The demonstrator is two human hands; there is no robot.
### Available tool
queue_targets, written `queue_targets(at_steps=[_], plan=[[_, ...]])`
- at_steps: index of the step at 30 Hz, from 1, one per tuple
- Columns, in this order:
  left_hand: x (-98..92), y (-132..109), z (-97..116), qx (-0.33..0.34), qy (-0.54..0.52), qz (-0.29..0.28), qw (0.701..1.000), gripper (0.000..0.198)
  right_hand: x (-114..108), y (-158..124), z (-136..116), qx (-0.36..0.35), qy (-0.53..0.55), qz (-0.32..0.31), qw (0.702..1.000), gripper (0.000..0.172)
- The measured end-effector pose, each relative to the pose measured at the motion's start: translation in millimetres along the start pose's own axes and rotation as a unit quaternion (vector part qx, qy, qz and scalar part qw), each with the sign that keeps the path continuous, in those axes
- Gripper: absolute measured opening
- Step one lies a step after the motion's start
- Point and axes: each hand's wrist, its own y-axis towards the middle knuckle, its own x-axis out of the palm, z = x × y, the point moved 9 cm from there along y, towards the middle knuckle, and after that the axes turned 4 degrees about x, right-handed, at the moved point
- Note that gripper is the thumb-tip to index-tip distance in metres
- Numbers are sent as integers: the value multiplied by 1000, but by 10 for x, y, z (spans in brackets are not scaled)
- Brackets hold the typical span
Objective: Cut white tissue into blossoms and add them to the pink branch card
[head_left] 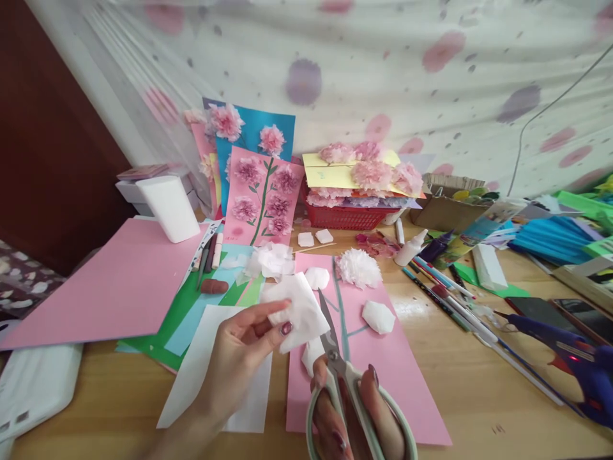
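Between the thumb and fingers of my left hand (251,348) is a folded white tissue paper square (306,314). My right hand (376,409) has its fingers through the pale handles of the scissors (335,358). The blades point up and away, close to the right edge of the tissue; whether they touch it I cannot tell. Beneath lies a pink sheet (397,377) with painted grey-green stems. On it sit a fluffy white paper flower (359,268) and several white tissue pieces, one (378,317) at the right. Part of another piece hides behind the held tissue.
A white sheet (186,402) and pink cardboard (119,275) lie left. Cut tissue (271,259) is piled behind. A finished flower picture (263,191) and a red basket (345,217) stand at the back. Pens (460,306), a glue bottle (410,248) and a glue gun (555,345) are right.
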Motion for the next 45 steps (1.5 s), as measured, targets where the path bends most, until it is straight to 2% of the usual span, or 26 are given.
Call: queue_targets(at_steps=[3,7,13,17,26,32,36,42,45], plan=[[48,2,-27,-9,40,-24,999,19,6,-10,-45,-11,-29,24,999,57],[143,-13,-28,-23,61,-60,996,19,193,20,-114,3,-81,1,997,63],[148,-56,-79,-36,35,-70,996,28,395,113,-328,-56,-108,8,992,58],[155,-78,-115,-42,8,-72,996,26,381,81,-307,-71,-108,19,991,54],[171,-84,-58,-32,-26,-65,997,26,331,67,-158,-26,-74,-25,997,62],[252,-97,-66,-35,-26,-83,996,24,284,16,-232,-39,-110,19,993,66],[337,-128,-90,-40,-13,-110,993,24,297,-1,-248,-30,-131,11,991,72],[349,-127,-103,-37,10,-105,994,23,377,-11,-334,-43,-136,10,990,74],[359,-126,-120,-40,10,-106,993,25,347,11,-334,-50,-124,21,991,72]])
